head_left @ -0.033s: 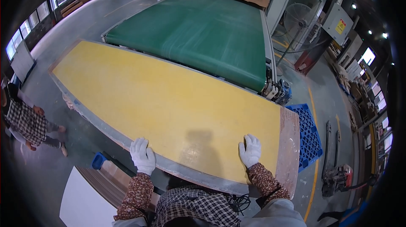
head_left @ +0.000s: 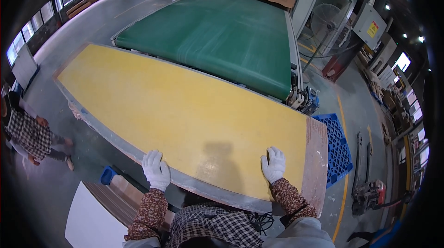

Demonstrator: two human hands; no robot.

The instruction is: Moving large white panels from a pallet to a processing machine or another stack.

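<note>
A long table with a yellow top (head_left: 185,109) and a worn grey border stretches across in front of me. My left hand (head_left: 156,170), in a white knit glove, rests on the near border, its fingers laid flat over the edge of the yellow. Farther right, my right hand (head_left: 274,165), gloved the same way, lies flat on the yellow surface near its right end. Both hands are open, and nothing shows in either. Patterned brown sleeve covers are on both my forearms. Between the hands a dark shadow falls on the yellow top.
Beyond the table is a green conveyor belt (head_left: 212,40). A blue plastic pallet (head_left: 334,148) and a pallet jack (head_left: 367,197) stand at right. Stacked boards with a white top sheet (head_left: 95,218) lie at lower left. Another person (head_left: 32,132) stands at left.
</note>
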